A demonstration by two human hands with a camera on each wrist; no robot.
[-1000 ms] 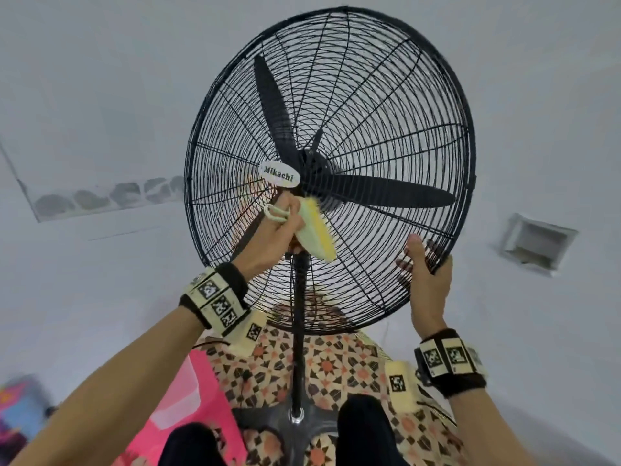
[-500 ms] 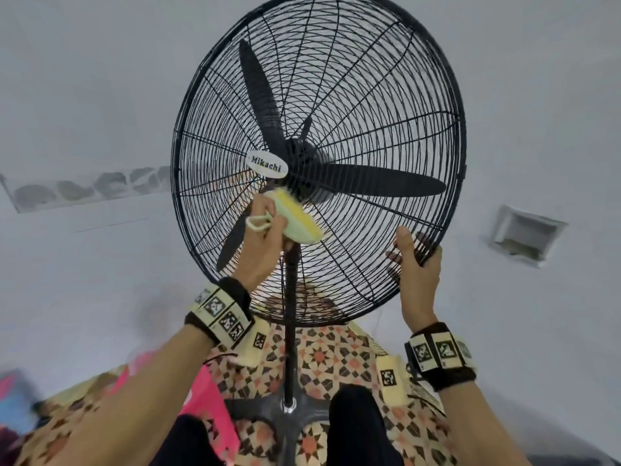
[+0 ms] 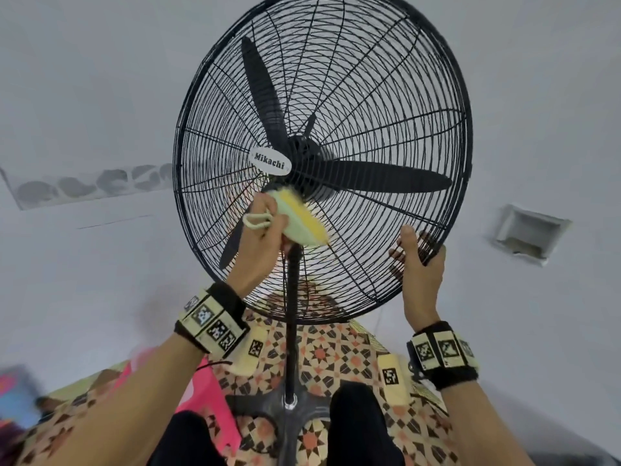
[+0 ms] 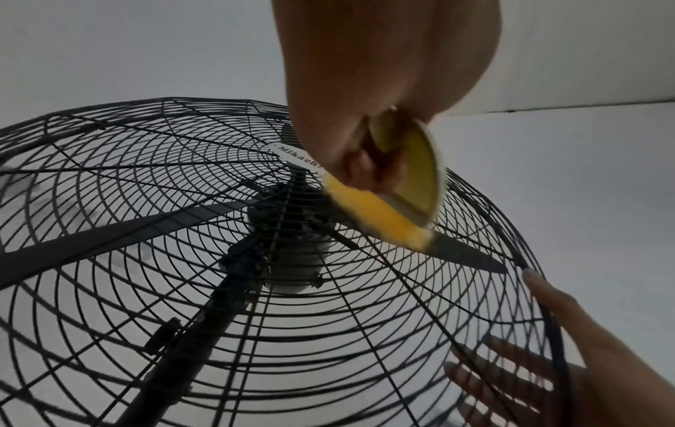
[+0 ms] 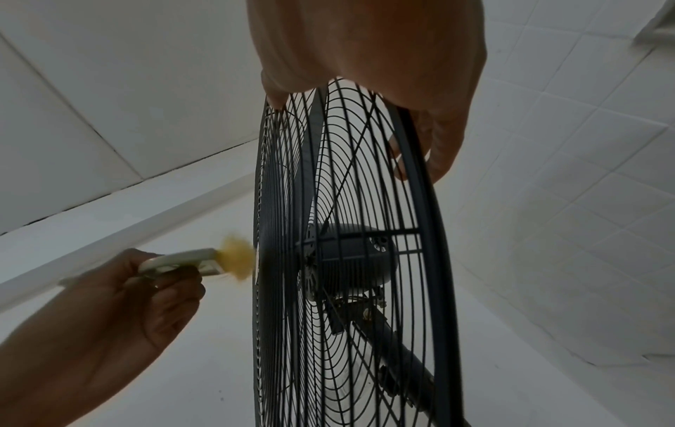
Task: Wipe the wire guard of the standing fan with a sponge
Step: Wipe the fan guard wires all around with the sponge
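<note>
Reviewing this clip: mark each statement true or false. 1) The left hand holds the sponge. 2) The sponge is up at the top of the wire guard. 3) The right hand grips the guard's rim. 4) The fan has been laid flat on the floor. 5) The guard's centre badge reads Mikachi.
1) True: the left hand holds the sponge.
2) False: it is against the wire guard just below the centre badge.
3) True: the right hand holds the lower right rim, fingers behind the wires.
4) False: the fan stands upright on its pole.
5) True.
</note>
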